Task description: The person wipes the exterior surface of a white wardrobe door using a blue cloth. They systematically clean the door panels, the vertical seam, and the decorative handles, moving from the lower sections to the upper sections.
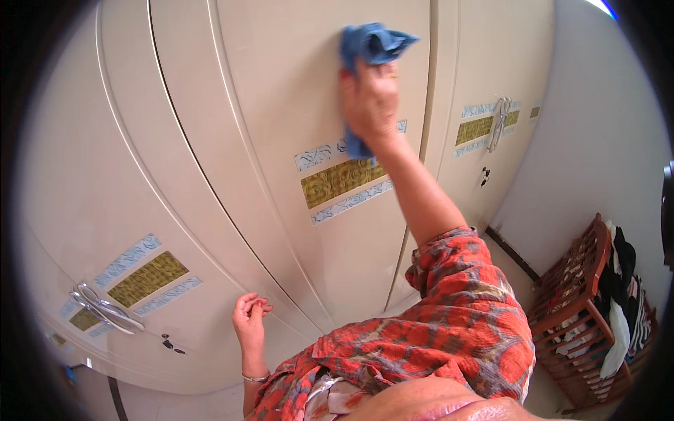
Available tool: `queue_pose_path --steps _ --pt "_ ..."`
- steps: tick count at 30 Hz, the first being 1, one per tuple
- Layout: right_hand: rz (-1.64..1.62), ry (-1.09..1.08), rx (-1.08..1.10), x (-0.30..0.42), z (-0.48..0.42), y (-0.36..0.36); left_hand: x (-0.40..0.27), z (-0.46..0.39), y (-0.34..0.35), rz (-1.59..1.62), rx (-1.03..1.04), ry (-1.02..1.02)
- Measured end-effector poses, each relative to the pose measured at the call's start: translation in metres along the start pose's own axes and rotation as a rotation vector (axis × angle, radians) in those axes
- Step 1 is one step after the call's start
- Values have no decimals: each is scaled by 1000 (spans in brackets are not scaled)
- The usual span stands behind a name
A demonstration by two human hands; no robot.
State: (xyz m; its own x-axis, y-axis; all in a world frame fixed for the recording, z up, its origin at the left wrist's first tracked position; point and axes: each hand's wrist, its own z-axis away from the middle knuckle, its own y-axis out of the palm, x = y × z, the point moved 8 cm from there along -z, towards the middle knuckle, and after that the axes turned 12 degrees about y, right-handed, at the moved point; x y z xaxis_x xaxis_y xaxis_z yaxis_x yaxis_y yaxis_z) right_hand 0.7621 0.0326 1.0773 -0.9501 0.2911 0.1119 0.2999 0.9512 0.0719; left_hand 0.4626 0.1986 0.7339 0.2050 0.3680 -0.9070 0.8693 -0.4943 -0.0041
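Note:
My right hand (371, 97) presses a blue cloth (376, 42) against the cream wardrobe door (284, 84), with the arm stretched upward. Part of the cloth hangs below the palm, over a decorative panel of silver patterned strips and a gold strip (337, 184). The cloth and hand are slightly blurred. Lower down, my left hand (251, 316) hangs in front of the wardrobe with its fingers loosely curled. Nothing shows in it, and a bangle (256, 378) circles that wrist.
Looped metal handles (108, 310) and a keyed lock (171, 344) sit on the left door. Another metal handle (499, 125) and hanging keys (484, 177) are on the right one. A reddish-brown wooden crib (574, 300) heaped with clothes (621, 316) stands beside the white wall (595, 131).

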Motion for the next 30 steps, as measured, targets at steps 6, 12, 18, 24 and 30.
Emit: queue_pose_path --steps 6,12,18,24,30 --pt "30 281 -75 -117 0 -11 -10 -7 7 1 -16 20" --pt "-92 576 116 -143 85 -3 2 2 21 50 6 -46" --pt "-150 361 238 -38 128 -2 -7 3 11 49 4 6" --pt "-133 18 332 83 120 29 -8 0 -16 47 62 51" --pt "-223 -283 6 199 6 41 -14 2 -66 73 77 25"
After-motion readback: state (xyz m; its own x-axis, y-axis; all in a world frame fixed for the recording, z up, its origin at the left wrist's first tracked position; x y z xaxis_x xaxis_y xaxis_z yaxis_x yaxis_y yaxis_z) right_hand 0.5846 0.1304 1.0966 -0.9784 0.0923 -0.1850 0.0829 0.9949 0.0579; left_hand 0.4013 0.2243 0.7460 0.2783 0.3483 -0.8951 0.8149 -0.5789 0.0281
